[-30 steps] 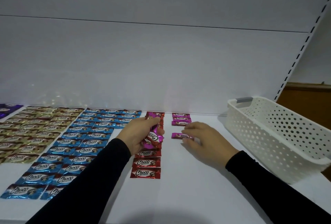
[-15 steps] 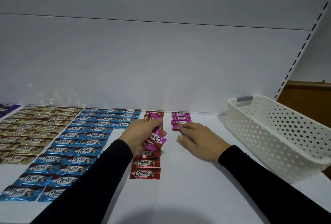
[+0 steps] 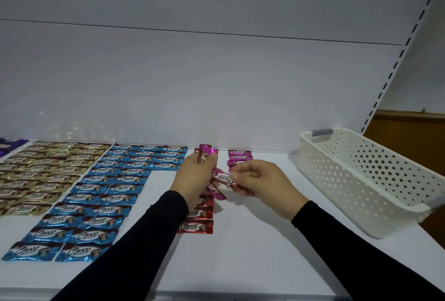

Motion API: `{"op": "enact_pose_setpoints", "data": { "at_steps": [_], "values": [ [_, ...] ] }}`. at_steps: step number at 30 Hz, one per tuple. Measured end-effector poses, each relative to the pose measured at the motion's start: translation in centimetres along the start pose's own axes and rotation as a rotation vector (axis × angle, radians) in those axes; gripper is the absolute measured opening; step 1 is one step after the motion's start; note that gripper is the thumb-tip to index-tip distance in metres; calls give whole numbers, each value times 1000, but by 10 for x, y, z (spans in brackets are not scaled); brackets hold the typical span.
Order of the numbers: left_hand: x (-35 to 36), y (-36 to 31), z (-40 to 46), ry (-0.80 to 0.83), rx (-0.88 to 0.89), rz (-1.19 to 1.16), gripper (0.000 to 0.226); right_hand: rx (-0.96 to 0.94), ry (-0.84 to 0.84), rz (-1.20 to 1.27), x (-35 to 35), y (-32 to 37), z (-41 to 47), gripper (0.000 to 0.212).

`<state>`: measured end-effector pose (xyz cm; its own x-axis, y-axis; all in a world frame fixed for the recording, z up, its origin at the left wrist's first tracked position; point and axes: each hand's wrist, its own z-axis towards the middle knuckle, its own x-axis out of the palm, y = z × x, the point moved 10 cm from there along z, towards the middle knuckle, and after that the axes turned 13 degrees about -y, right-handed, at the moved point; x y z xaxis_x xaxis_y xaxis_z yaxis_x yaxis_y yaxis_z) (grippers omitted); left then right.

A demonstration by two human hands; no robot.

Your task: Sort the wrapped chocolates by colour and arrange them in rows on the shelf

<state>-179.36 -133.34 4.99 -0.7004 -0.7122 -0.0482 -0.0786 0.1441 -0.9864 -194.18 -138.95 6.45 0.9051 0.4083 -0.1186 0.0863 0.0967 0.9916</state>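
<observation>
Pink chocolates [image 3: 212, 175] gripped in left hand [image 3: 195, 175], one pinched by right hand [image 3: 262, 180]; basket [image 3: 361, 180] contents unseen.

bare hands [image 3: 192, 178], long black sleeves [image 3: 134, 247]

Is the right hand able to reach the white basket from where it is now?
Probably yes. The white basket stands on the shelf just to the right of the right hand, with nothing between them, but that hand pinches a pink chocolate.
</observation>
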Motion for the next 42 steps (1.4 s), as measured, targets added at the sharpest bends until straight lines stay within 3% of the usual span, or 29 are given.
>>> {"op": "enact_pose_setpoints", "data": {
  "at_steps": [2,6,13,16,20,25,42],
  "values": [
    [-8,-1,0,-29,5,10,21,-18,-46,-46,-17,-2,5,2],
    [-23,-4,1,-75,-15,-12,18,-109,-101,-435,-47,-18,21,9],
    [-24,-8,-1,-70,4,18,24,-270,-151,-832,-45,-16,26,16],
    [-24,-6,0,-74,-1,7,24,-413,-178,-796,-38,0,7,19],
    [-21,-5,1,-73,-9,9,16,-609,86,-966,4,-9,-18,29],
    [-20,-6,2,-62,3,2,16,-609,105,-1082,7,-21,-11,41],
    [-24,-9,1,-55,18,-9,15,-557,113,-1091,9,-26,8,35]
  ]
}}
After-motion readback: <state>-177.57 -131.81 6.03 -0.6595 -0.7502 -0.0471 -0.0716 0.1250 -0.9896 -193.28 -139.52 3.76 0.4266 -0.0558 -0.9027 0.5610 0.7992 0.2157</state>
